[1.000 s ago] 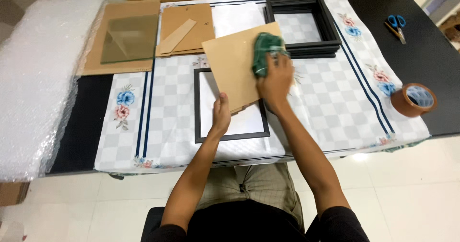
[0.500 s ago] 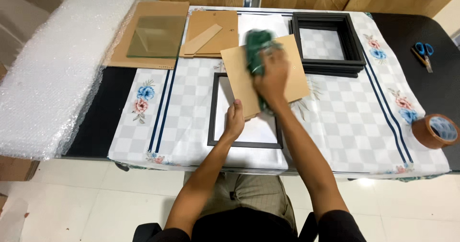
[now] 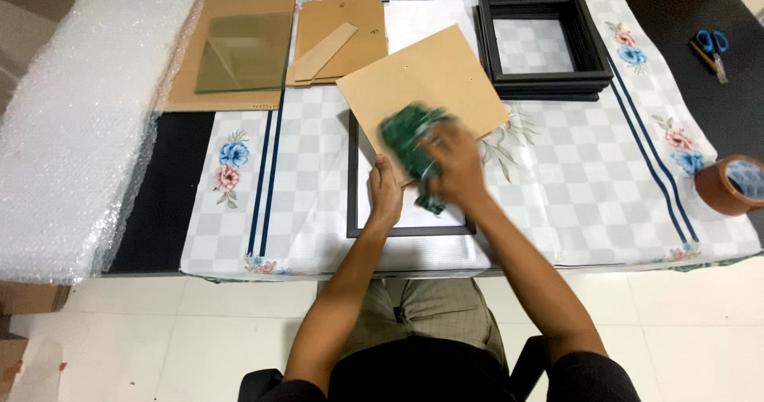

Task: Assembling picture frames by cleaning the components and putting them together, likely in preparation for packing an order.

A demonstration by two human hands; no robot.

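Right hand [image 3: 455, 163] gripping green cloth [image 3: 414, 143] (blurred), brown board [image 3: 422, 80]

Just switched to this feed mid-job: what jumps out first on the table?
At the centre, the right hand presses a green cloth onto a tan backing board, while the left hand steadies that board's near edge over a black picture frame. A stack of black frames sits at the far right. A big sheet of bubble wrap covers the left end.
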